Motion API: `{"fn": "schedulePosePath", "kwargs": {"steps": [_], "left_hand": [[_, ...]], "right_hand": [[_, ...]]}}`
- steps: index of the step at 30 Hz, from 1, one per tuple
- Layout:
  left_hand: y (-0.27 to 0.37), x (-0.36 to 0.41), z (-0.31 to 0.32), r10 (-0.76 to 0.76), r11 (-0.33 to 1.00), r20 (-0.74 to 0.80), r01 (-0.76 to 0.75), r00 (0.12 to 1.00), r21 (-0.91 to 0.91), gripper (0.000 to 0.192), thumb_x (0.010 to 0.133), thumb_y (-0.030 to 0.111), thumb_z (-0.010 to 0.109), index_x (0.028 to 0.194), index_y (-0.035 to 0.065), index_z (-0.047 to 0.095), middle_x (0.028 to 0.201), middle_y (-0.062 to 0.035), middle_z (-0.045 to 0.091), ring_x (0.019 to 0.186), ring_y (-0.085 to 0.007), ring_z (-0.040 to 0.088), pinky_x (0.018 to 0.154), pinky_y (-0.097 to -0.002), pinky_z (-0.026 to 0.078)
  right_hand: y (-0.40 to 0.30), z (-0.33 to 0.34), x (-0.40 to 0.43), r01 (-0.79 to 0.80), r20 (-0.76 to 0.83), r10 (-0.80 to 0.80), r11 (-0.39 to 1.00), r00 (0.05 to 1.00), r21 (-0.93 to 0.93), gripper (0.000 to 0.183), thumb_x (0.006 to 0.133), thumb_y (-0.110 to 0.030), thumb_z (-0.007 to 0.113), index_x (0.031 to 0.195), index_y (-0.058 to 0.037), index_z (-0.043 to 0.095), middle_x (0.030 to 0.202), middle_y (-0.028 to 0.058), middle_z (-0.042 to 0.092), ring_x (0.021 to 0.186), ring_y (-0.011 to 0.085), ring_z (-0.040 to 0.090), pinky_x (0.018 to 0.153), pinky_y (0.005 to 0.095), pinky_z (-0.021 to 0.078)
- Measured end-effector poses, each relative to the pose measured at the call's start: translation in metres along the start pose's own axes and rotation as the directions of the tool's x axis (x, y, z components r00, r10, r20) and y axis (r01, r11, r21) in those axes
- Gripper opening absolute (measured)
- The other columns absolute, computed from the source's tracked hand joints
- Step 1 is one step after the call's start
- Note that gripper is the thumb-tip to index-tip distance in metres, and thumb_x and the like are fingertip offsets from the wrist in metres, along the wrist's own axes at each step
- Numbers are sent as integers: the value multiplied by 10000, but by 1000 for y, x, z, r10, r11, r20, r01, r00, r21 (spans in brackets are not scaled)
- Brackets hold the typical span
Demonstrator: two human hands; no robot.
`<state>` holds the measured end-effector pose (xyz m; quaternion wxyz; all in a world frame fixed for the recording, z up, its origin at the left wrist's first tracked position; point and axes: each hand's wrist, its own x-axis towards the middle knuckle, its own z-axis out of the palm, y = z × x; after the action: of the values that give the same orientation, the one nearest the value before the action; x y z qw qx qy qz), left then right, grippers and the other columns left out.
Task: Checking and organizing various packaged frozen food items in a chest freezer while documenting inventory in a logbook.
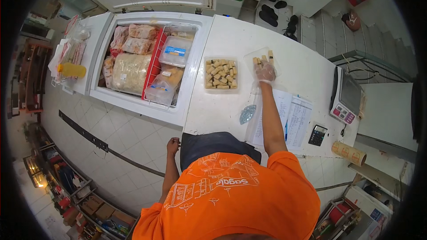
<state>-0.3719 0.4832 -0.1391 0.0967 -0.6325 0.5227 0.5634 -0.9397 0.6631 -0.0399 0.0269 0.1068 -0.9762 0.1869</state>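
My right hand (pixel 266 71), in a clear plastic glove, reaches onto a clear plastic lid (pixel 248 58) on the white counter. Its fingers are at several short, pale rolls (pixel 270 55) with dark bands; whether they grip one is hidden. Left of the lid stands a square clear plastic container (pixel 221 91) filled with similar rolls (pixel 221 73). Down by my left side, over the floor, hangs my left hand (pixel 173 146). Its fingers are loosely curled, and no object shows in it.
An opened chest freezer (pixel 195 73) holds wrapped packages (pixel 130 73) and plastic tubs (pixel 173 51). Under my right forearm lies an open notebook (pixel 298 120), near a crumpled plastic piece (pixel 247 114) and a calculator (pixel 317 135). A digital scale (pixel 347 93) stands right; a film roll (pixel 348 153) lies at the edge.
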Motion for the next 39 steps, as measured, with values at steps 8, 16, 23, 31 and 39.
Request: {"fn": "schedulePosePath", "kwargs": {"steps": [8,16,23,31,39], "left_hand": [[-10,-6,3,130,985,-15,-127,991,118,258,946,266,595,1092,57,633,847,-71,686,673,-145,647,515,-272,476],[-6,-6,0,46,998,-7,-46,999,46,260,950,256,578,1104,52,629,866,-71,692,696,-153,655,521,-273,477],[-3,4,-3,62,998,-15,-62,998,31,283,943,295,591,1096,60,628,880,-81,694,694,-165,656,543,-289,488],[-7,2,-1,50,998,-3,-50,999,43,270,948,281,592,1085,51,630,881,-88,695,690,-168,660,537,-287,488],[-3,-1,-1,20,997,20,-22,1000,80,296,950,276,590,1111,29,621,882,-107,696,710,-180,675,520,-283,482]], "right_hand": [[3,22,-13,96,4,-96,995,995,-34,336,782,-392,670,986,-131,728,983,128,705,918,312,670,815,435,532],[-54,-14,-17,34,166,-108,917,980,397,408,807,-374,690,1057,-53,728,925,173,726,864,323,692,805,384,529],[-43,-11,-7,139,-81,-121,951,989,278,303,848,-345,630,1049,-142,730,1053,116,709,1031,298,649,914,396,495],[16,21,-3,293,-99,-296,955,950,-45,171,813,-240,625,942,-160,705,943,103,682,956,278,653,835,431,517],[-19,14,-8,206,-101,-185,935,978,290,242,824,-243,646,1029,-146,730,950,150,716,875,325,690,813,422,542]]}}
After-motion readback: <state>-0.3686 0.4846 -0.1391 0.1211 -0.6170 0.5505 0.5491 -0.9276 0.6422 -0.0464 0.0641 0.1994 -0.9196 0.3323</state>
